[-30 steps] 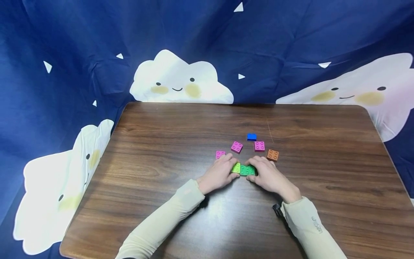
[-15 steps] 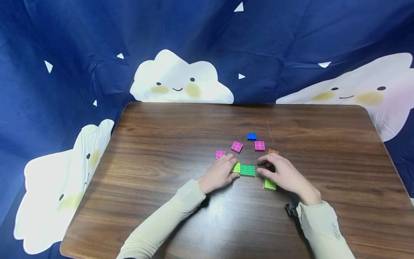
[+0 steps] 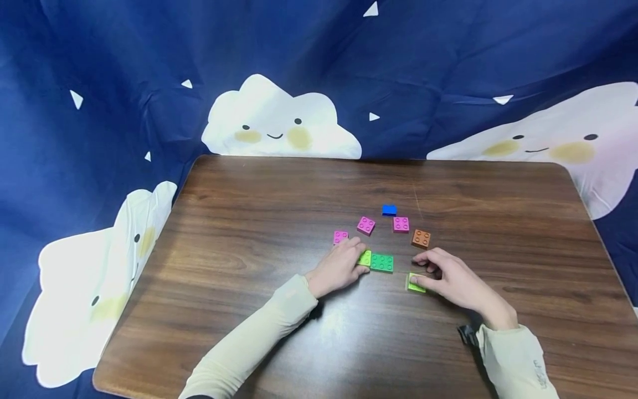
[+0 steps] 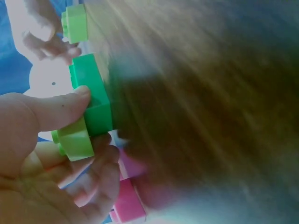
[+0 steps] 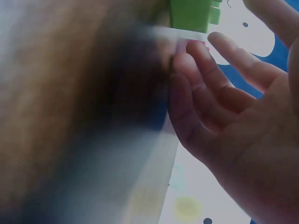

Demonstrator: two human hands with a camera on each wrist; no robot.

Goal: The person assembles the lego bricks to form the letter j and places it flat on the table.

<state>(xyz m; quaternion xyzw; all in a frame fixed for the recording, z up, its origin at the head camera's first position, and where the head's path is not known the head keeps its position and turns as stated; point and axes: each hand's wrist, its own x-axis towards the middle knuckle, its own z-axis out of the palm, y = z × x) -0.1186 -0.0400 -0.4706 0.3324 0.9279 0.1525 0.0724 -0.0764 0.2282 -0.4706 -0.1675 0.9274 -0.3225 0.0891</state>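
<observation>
In the head view, my left hand pinches a lime brick at the left end of a green brick. The left wrist view has the thumb lying across the green brick and the lime brick, fingers behind. My right hand hovers at a second lime brick, its thumb overlapping that brick from above. Both wrist views leave a gap between the right fingers and this brick, and the fingers are loosely bent around nothing.
Beyond the hands lie three magenta bricks, one by the left fingers, another farther back and one to its right. A blue brick is farthest. An orange-brown brick sits beyond the right hand on the wooden table.
My right hand has let go of the green brick and moved right and nearer, to the second lime brick. The left hand has kept its grip in place.
</observation>
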